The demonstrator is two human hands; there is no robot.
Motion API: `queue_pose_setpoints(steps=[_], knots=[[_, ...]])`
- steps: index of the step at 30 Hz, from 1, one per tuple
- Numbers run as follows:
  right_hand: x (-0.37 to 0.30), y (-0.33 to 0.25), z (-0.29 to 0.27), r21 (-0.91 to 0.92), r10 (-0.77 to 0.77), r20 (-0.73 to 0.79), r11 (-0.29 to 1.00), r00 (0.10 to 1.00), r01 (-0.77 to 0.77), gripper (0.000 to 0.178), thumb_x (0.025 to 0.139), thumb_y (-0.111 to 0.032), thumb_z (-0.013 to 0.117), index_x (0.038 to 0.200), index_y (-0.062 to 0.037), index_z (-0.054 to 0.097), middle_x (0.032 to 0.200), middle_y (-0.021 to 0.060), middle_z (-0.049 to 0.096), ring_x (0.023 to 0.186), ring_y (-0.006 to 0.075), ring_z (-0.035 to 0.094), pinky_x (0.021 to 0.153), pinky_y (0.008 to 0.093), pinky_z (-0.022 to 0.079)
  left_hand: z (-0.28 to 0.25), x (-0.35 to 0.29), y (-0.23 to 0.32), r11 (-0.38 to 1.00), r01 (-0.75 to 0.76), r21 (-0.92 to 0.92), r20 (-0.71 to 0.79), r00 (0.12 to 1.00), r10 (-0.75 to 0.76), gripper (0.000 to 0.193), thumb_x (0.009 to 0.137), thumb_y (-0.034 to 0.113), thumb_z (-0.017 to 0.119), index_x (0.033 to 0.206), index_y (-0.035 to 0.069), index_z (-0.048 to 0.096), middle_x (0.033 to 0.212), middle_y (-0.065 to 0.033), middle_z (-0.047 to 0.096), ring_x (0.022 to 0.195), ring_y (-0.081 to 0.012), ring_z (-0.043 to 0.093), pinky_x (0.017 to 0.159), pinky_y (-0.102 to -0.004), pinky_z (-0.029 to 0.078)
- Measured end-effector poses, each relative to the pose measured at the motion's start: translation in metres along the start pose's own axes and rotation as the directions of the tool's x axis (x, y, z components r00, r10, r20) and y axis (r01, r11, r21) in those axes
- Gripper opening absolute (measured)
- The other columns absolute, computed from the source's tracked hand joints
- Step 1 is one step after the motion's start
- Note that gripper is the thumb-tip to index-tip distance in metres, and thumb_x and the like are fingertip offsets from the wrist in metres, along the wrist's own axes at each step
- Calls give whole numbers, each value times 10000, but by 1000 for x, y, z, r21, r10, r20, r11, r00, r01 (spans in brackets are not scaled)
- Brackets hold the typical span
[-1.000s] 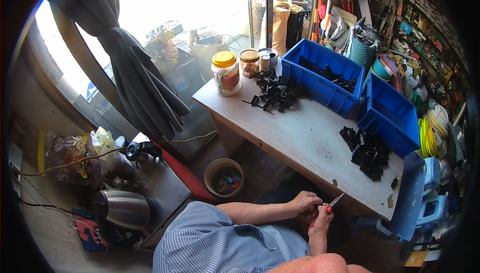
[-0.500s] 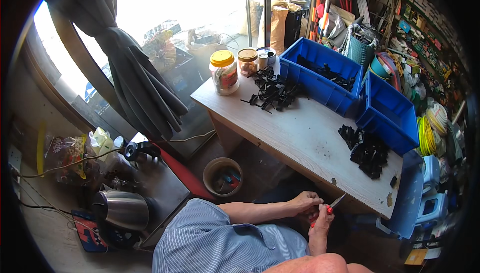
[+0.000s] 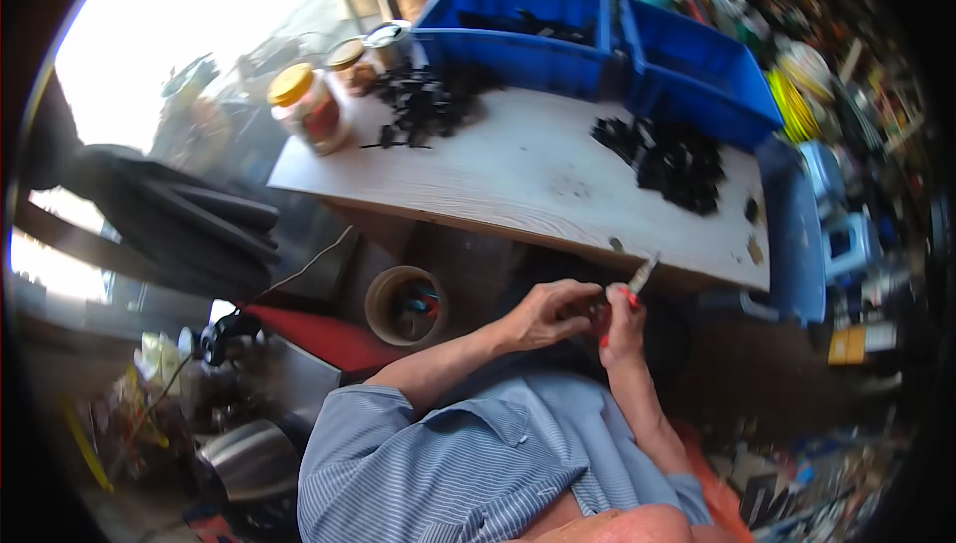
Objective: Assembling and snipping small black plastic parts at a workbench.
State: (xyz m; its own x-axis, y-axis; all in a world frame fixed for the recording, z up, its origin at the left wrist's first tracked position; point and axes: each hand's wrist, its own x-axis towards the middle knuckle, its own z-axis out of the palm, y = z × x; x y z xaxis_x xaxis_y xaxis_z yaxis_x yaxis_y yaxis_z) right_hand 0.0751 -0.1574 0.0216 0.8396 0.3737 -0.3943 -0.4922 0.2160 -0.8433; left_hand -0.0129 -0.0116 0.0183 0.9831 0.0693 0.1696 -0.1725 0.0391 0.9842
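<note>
My right hand (image 3: pixel 624 329) is closed round red-handled scissors (image 3: pixel 645 274), whose pale blade points up and away toward the table edge. Close beside it on the left is my left hand (image 3: pixel 550 314), its fingers bent toward the thumb; whatever lies between them is too small and blurred to make out. Both hands are in front of the near edge of a pale wooden table (image 3: pixel 518 164), over my lap. Small black parts lie on the table in two heaps, a right heap (image 3: pixel 672 166) and a far left heap (image 3: pixel 428 100).
Two blue bins, one with black parts (image 3: pixel 513 55) and another (image 3: pixel 697 65), stand along the table's far side. Jars (image 3: pixel 309 110) stand at its left end. A round bucket (image 3: pixel 373 309) is on the floor, left of my knees; a steel kettle (image 3: pixel 249 461) is at lower left.
The view has swung, so table and bins sit higher and further left. My left hand's fingers have moved slightly apart from the scissors; my right hand still grips them.
</note>
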Motion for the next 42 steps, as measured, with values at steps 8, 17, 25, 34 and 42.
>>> queue_pose_setpoints(steps=[8, 17, 25, 34, 42], knots=[[-5, 5, -3, -56, -75, -9, 996, 997, 74, 132, 879, -200, 653, 809, -101, 605, 739, -47, 527, 648, 68, 489, 587, 256, 412, 18, 11, -5, 790, -314, 526, -12, 926, 377, 386, 817, 22, 742, 1161, 6, 568, 1027, -176, 659, 852, -319, 693, 728, -364, 572], [-12, -6, -8, -39, -5, 44, 999, 999, 7, 165, 887, -233, 609, 789, -112, 556, 647, -20, 477, 563, 92, 480, 511, 292, 502, 29, 15, -7, 977, 111, 180, -404, 914, -29, 221, 939, 73, 680, 1106, -37, 587, 833, -63, 689, 777, -83, 656, 684, -260, 551], [-19, -1, -6, -161, 182, 81, 973, 980, -168, 178, 908, -237, 577, 881, -68, 533, 745, 57, 575, 656, 149, 621, 553, 381, 608, 31, 49, -6, 947, -22, -319, -462, 876, -136, 190, 969, 81, 640, 1118, -28, 594, 975, -105, 704, 817, -127, 683, 739, -257, 566], [-36, -8, 1, -398, 146, 142, 914, 979, -78, 381, 920, -352, 560, 1122, -29, 560, 898, 67, 602, 795, 160, 657, 655, 342, 607, 38, 51, -8, 957, -29, -289, -482, 868, -119, 184, 967, 94, 652, 1103, -18, 600, 888, -43, 687, 761, -66, 617, 702, -226, 527], [-38, -8, 0, -466, 147, 126, 882, 981, -72, 460, 922, -329, 542, 1274, -40, 477, 1063, 102, 560, 943, 184, 633, 686, 348, 607, 40, 51, -10, 954, -25, -298, -467, 876, -122, 179, 962, 82, 654, 1104, -18, 609, 876, -20, 670, 754, -48, 580, 688, -209, 499]])
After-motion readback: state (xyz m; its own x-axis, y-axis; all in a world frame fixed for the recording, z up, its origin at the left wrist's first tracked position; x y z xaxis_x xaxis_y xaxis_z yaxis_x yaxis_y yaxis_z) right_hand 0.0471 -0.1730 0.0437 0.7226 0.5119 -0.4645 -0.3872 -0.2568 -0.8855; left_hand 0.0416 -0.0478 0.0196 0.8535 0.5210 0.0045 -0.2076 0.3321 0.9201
